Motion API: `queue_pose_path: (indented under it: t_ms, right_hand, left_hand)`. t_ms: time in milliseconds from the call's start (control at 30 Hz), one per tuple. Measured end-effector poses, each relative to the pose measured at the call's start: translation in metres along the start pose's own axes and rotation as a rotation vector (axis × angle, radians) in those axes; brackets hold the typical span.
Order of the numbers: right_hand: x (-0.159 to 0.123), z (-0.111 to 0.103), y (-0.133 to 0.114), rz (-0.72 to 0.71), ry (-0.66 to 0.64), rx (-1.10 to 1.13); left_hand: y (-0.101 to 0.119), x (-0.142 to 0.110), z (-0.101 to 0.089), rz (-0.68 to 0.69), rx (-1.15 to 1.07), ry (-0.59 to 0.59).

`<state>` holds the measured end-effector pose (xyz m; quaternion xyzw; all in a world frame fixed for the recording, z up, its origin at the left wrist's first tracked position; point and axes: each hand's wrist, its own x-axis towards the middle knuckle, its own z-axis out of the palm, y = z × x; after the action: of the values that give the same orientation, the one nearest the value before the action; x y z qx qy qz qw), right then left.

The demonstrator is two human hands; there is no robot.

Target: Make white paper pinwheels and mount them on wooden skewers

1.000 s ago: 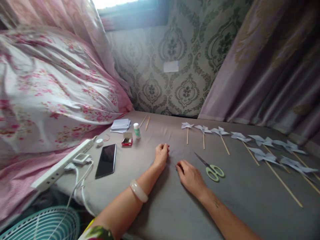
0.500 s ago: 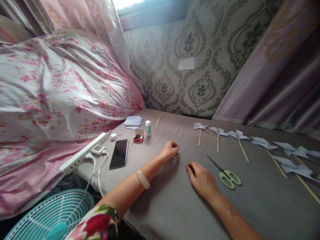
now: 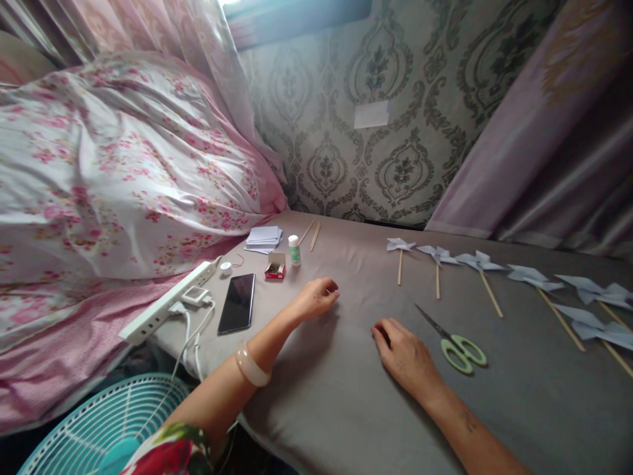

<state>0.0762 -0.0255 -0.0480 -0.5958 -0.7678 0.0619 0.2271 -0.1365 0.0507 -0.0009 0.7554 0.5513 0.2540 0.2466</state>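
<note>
My left hand [image 3: 316,298], with a pale bangle [image 3: 252,364] on the wrist, hovers low over the grey sheet. Its fingers are loosely bent with a gap to the thumb, and no held thing can be made out. Resting on the sheet, my right hand [image 3: 405,356] has loosely curled fingers, thumb a little apart, and nothing visible in it. Just right of it lie green-handled scissors [image 3: 462,353]. Beyond my left hand stand a small white-capped bottle [image 3: 295,252] and an open red box [image 3: 275,269] of small dark pieces.
Paper pinwheels on sticks [image 3: 482,262] lie in a row at right. At left are a stack of white paper [image 3: 264,239], loose sticks [image 3: 315,236], a phone [image 3: 237,303], a white cap [image 3: 226,268] and a power strip [image 3: 168,303]. A teal fan [image 3: 109,422] stands below the edge.
My left hand has drawn back to the left, and its fingers have loosened. My right hand stays about where it was. The view has shifted slightly.
</note>
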Motion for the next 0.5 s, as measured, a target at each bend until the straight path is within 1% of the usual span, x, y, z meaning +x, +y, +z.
queue_pose_path:
  t_ms: [100,267,333,400,500]
  right_hand:
    - [-0.001,0.0,0.001,-0.02,0.013,-0.004]
    - [-0.001,0.002,0.003,-0.035,0.018,-0.001]
    - [-0.001,0.002,0.003,-0.03,0.01,-0.004]
    - [-0.002,0.003,0.003,-0.028,0.009,-0.004]
    - [-0.002,0.005,0.004,-0.025,0.021,-0.004]
  left_hand:
    - [-0.005,-0.005,-0.003,0.009,-0.04,0.047]
    - [-0.01,-0.018,-0.007,-0.033,-0.146,0.013]
    - [-0.013,-0.022,-0.011,-0.051,-0.171,0.022]
    - [-0.017,-0.024,-0.019,-0.059,-0.18,0.044]
    - [-0.03,-0.022,-0.042,-0.096,-0.195,0.094]
